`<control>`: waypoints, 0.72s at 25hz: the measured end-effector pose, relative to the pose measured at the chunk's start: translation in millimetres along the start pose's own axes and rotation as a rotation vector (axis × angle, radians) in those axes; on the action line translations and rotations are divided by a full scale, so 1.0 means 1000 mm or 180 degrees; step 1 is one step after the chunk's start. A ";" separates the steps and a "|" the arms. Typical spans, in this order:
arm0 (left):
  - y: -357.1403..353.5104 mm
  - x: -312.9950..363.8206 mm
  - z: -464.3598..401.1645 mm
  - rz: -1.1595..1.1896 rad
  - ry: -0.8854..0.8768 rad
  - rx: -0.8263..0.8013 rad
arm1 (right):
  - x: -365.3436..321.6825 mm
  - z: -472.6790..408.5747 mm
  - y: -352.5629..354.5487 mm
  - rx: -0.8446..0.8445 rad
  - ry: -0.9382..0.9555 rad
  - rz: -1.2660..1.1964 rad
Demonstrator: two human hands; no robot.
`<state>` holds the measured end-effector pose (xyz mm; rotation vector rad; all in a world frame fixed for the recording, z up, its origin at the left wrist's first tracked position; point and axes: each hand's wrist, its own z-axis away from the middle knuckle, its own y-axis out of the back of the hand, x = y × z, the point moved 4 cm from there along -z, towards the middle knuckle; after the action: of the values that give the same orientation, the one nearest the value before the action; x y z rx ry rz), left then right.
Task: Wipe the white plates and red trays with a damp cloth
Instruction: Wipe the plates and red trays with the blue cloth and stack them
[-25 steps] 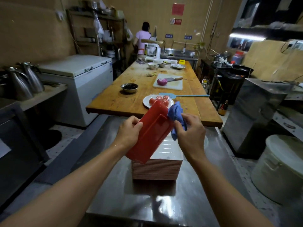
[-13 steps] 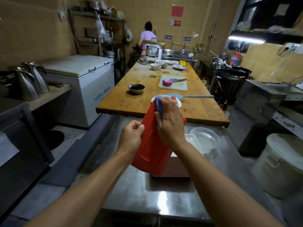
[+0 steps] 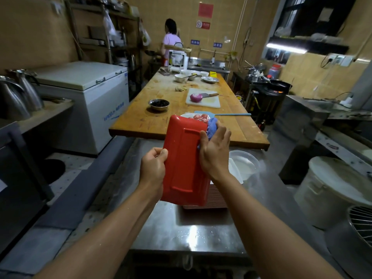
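Right hand point(image 3: 214, 156) slid to red tray point(image 3: 185, 158) edge, stack point(image 3: 217, 200) behind

Interior dim overall, warm yellow cast. Chief light source is a tube lamp point(image 3: 286, 48) at upper right, blown out to white. Glare patch on the steel desk point(image 3: 193, 234) near the bottom edge, with a dark shadow before the stack point(image 3: 215, 200). Left foreground falls into deep shadow. Wide-angle distortion bends walls and forearms at the edges. Far wall soft; signs point(image 3: 205, 10) illegible.
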<state>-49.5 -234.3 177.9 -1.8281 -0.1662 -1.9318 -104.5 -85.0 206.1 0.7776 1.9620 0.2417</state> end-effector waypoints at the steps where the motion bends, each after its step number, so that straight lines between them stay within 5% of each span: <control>1: -0.003 0.000 0.000 0.0094 0.0032 0.0058 | 0.001 0.005 -0.002 -0.0065 -0.0071 0.0006; 8: -0.027 -0.008 -0.015 0.0741 0.0238 0.0439 | 0.023 0.050 0.009 -0.0458 -0.0084 0.0042; 11: -0.035 -0.020 -0.015 0.1016 0.0538 0.0383 | 0.024 0.033 0.023 -0.0283 -0.0274 -0.0630; 18: -0.046 -0.031 -0.003 0.1132 0.0787 0.0217 | 0.040 0.012 0.035 -0.0438 -0.0535 -0.0655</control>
<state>-71.6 -186.8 158.2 -1.4447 0.1619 -1.8490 -92.3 -34.8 187.3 0.4868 1.8289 0.1794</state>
